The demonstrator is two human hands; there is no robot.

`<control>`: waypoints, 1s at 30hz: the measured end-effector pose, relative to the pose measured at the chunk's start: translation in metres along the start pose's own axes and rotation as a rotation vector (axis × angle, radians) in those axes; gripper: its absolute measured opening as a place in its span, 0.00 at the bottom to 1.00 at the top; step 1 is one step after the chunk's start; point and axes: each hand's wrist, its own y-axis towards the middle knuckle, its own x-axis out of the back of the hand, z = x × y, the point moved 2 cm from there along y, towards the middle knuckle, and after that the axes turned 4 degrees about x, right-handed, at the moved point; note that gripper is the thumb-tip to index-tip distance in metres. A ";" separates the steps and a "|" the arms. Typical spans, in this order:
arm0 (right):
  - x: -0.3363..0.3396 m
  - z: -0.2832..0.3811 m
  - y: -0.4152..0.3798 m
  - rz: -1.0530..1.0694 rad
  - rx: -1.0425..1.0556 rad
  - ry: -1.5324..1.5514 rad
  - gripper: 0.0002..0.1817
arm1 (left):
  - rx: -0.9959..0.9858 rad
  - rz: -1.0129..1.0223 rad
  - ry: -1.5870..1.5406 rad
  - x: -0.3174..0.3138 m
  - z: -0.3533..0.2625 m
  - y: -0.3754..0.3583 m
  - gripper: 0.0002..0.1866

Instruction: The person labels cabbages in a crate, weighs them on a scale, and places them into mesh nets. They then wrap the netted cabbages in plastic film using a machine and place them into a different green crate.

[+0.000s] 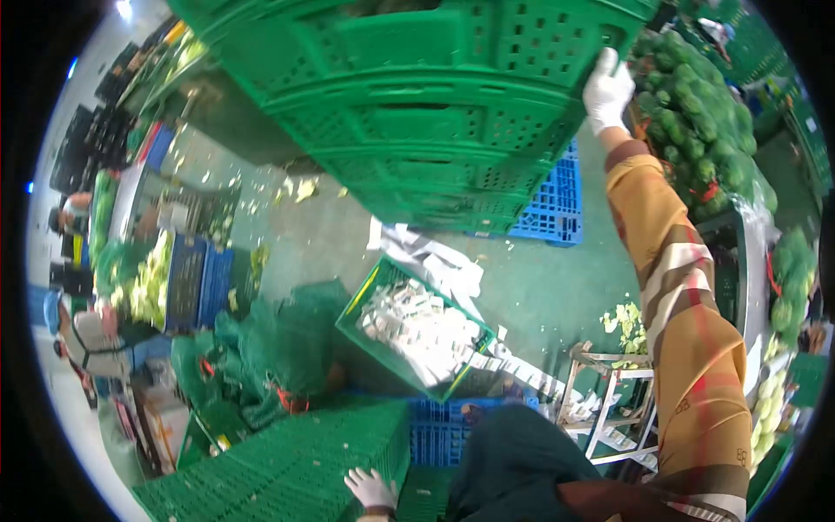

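A tall stack of green plastic crates [417, 126] rises in front of me. My right hand [608, 93], in a white glove, grips the right edge of an upper crate, with my arm stretched far forward. Low in the view, my left hand [371, 489], also gloved, is spread with its fingers apart beside another green crate [304, 461]. Its fingertips are right at that crate's slotted wall. Between the two groups of crates lies a green bin [355, 315] filled with white paper strips or labels [422, 326].
A blue pallet [557, 204] shows under the stack. Green net sacks [261, 348] lie at left, a metal stool [609, 396] at right. Bagged green vegetables [700, 122] are piled at far right. Leaf scraps [626, 326] litter the floor. A person [87, 331] is at far left.
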 end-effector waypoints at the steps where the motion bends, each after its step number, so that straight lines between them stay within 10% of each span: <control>1: 0.008 0.009 0.001 0.046 -0.015 0.011 0.36 | -0.015 -0.102 0.011 0.022 -0.001 -0.011 0.31; 5: 0.014 0.029 -0.006 0.086 0.227 -0.169 0.22 | -0.030 -0.271 -0.028 -0.032 0.001 0.007 0.28; 7: 0.061 0.055 -0.032 0.396 -0.228 -0.040 0.37 | -0.073 -0.296 0.000 -0.034 0.006 0.008 0.27; 10: 0.153 0.046 -0.158 0.350 0.108 -0.288 0.36 | -0.144 -0.321 0.080 -0.039 0.009 0.009 0.27; 13: 0.256 -0.010 -0.376 1.077 -0.293 0.092 0.20 | -0.208 -0.323 0.121 -0.046 0.021 0.018 0.26; 15: 0.385 -0.045 -0.509 1.485 -0.615 -0.095 0.29 | -0.232 -0.288 0.160 -0.036 0.020 0.017 0.26; 17: 0.545 -0.021 -0.536 1.175 -1.124 -0.272 0.19 | -0.259 -0.338 0.204 -0.040 0.024 0.018 0.27; 18: 0.613 -0.062 -0.632 1.191 -0.950 -0.584 0.27 | -0.264 -0.262 0.270 -0.031 0.021 0.019 0.30; 20: 0.765 -0.067 -0.675 1.343 -1.267 -0.782 0.21 | -0.220 -0.095 0.220 -0.013 0.013 0.014 0.32; 23: 0.910 -0.030 -0.700 0.802 -1.691 -1.111 0.17 | -0.291 -0.151 0.198 -0.006 0.012 0.011 0.32; 26: 0.957 0.030 -0.685 0.430 -1.714 -1.034 0.20 | -0.382 -0.221 0.221 0.006 0.007 0.012 0.33; 30: 0.934 0.057 -0.750 0.440 -1.881 -0.932 0.20 | -0.477 -0.294 0.220 0.019 -0.023 0.005 0.33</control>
